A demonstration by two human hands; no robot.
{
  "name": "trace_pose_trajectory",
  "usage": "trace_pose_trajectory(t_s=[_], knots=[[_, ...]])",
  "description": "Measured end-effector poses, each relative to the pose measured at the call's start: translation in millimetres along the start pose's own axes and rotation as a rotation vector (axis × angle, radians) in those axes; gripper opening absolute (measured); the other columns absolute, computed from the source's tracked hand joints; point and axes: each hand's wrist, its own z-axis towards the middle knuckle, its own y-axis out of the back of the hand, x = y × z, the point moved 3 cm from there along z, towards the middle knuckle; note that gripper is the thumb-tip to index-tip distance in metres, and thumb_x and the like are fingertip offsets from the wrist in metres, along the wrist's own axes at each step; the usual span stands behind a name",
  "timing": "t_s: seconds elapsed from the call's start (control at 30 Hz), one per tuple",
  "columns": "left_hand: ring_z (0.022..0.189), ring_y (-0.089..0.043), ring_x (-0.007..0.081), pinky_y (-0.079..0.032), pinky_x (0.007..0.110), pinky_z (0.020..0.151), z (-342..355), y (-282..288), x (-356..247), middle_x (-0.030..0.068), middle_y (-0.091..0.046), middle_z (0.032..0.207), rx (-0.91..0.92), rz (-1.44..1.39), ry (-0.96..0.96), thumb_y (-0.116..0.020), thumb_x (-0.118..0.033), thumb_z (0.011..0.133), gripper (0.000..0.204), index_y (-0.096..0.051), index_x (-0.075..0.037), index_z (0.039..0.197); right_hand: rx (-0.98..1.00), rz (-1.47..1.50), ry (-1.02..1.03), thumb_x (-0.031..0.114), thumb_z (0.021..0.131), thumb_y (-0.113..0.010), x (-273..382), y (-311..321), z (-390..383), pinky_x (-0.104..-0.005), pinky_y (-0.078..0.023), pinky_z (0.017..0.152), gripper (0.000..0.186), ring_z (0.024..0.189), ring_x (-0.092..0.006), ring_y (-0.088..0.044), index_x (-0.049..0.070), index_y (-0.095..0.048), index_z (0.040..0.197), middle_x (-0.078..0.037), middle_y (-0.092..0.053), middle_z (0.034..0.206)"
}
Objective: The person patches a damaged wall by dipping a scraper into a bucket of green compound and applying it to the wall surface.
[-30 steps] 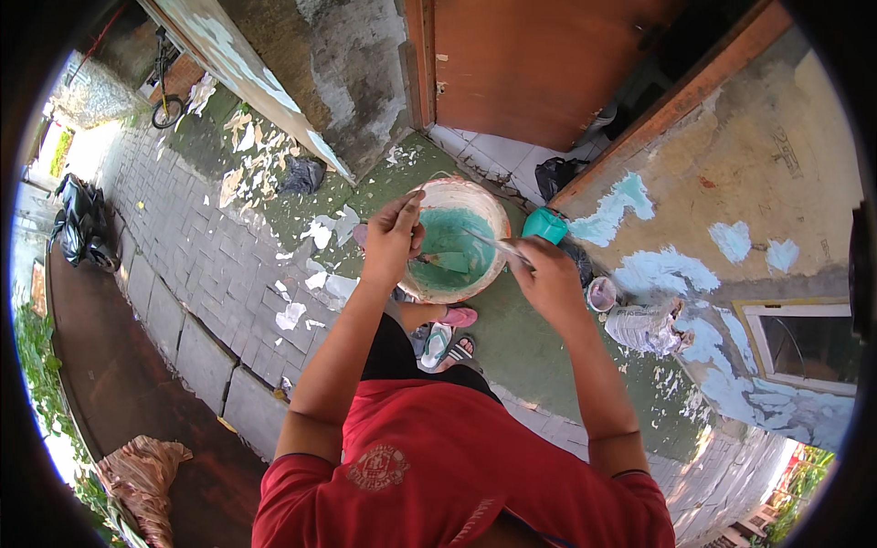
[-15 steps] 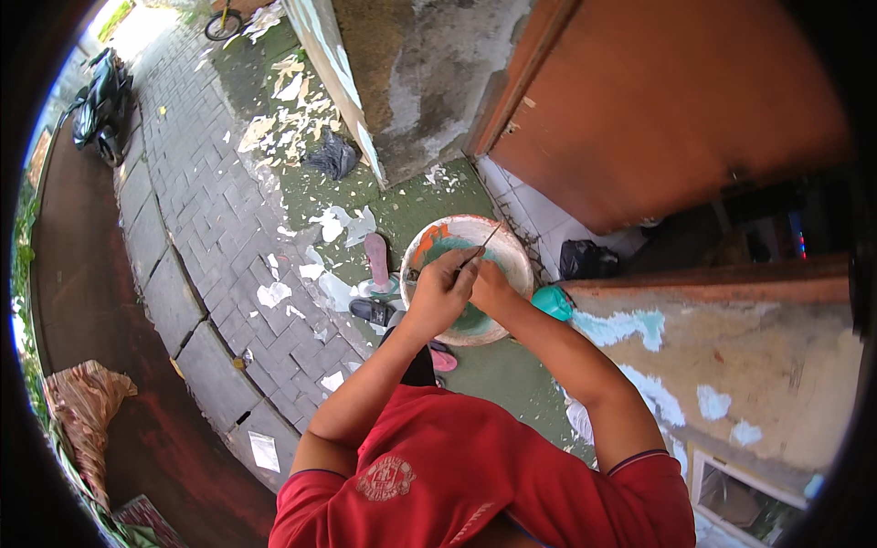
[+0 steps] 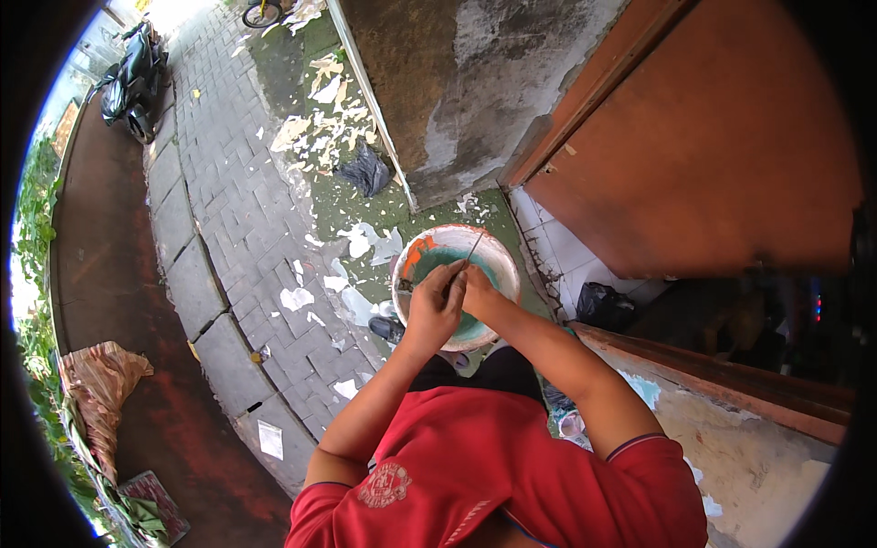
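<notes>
Both my hands are together over a round tub (image 3: 512,274) with a whitish rim, orange smears and green on its inner wall. My left hand (image 3: 433,306) is closed, its fingertips darkened, around a thin rod (image 3: 475,247) that sticks up and slightly right over the far rim. Pressed against it, my right hand (image 3: 477,292) is closed too; its fingers are mostly hidden, so what it grips cannot be made out. The lower end of the rod is hidden by my hands.
Flaked paint pieces (image 3: 361,239) and a dark plastic bag (image 3: 366,172) lie on the green ground. A dark sandal (image 3: 386,329) is left of the tub. At right are a brown door (image 3: 722,137) and a black bag (image 3: 605,307). A motorbike (image 3: 135,82) stands far left.
My view has shifted, and the tub and hands appear closer to my body. The rod points more steeply upward than before. My hands have stayed together.
</notes>
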Motion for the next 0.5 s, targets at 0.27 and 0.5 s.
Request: trace_pose_trajectory(t_s=[0.27, 0.5], knots=[[0.061, -0.044, 0.0031, -0.037, 0.021, 0.054, 30, 15, 2, -0.0045, -0.051, 0.071, -0.116, 0.042, 0.062, -0.054, -0.017, 0.101, 0.032, -0.059, 0.004, 0.124, 0.106, -0.114, -0.051, 0.016, 0.083, -0.058, 1, 19, 42, -0.0406, -0.056, 0.073, 0.019, 0.085, -0.0295, -0.071, 0.007, -0.073, 0.089, -0.013, -0.073, 0.089], [0.052, -0.045, 0.0036, -0.035, 0.022, 0.046, 72, 15, -20, -0.0016, -0.053, 0.063, -0.237, 0.058, 0.079, -0.051, -0.017, 0.101, 0.031, -0.063, 0.003, 0.121, 0.141, 0.008, 0.012, 0.013, 0.079, -0.059, -29, 33, 83, -0.0408, -0.057, 0.068, 0.015, 0.077, -0.0298, -0.071, 0.006, -0.072, 0.078, -0.014, -0.071, 0.077]])
